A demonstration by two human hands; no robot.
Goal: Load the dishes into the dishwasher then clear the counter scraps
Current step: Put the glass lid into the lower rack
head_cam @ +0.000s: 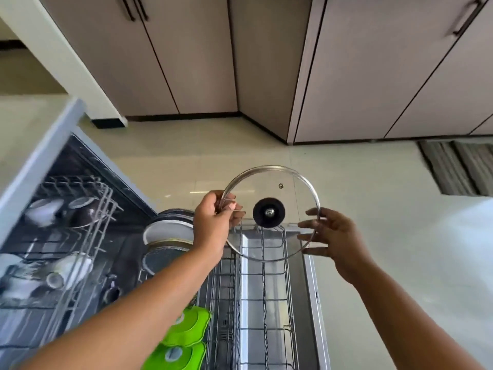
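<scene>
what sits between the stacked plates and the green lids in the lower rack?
Head view: only the left forearm crosses above; below it, bare rack wires between plates and green lids.

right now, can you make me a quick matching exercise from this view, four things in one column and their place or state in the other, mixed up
Things
1. glass lid
2. green lids
3. plates
4. wire rack

Places or states
a. standing on edge behind the left hand
b. held by the rim between left hand and right hand
c. pulled out below the lid, its right rows bare
d. low in the rack, near the left forearm

Pairs: 1-b, 2-d, 3-a, 4-c
</scene>
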